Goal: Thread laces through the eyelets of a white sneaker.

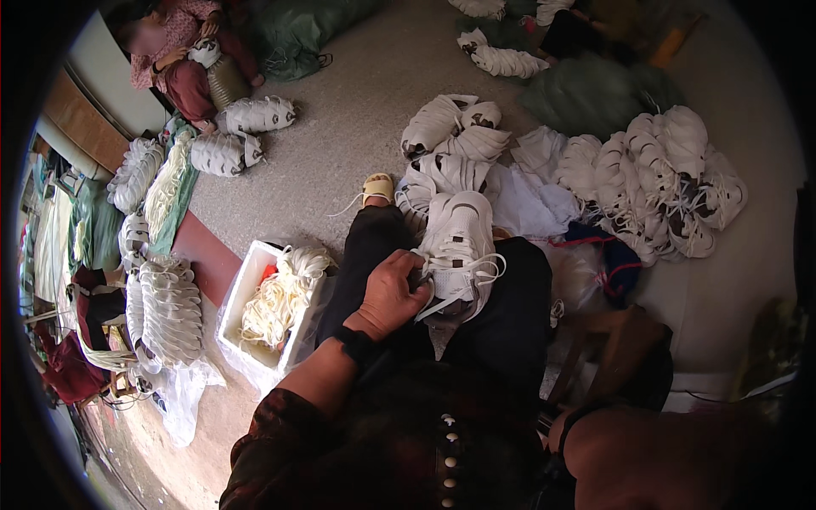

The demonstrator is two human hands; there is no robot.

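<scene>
A white sneaker (459, 234) rests between my thighs, its toe pointing away from me and its opening toward me. White lace (486, 268) is threaded through part of it, with loops and loose ends hanging over the tongue. My left hand (393, 293) is at the shoe's left side, fingers curled and closed on its edge by the eyelets. Whether a lace end is also pinched there is hidden. On the right, only my bent right arm (637, 450) shows at the lower edge; that hand is out of sight.
A white foam box (228, 327) of loose laces (285, 293) stands left of my leg. Bundled white shoes (455, 136) lie ahead, with a larger pile (654, 174) to the right. Shoe stacks (170, 310) line the left. Another person (183, 64) sits at the far left.
</scene>
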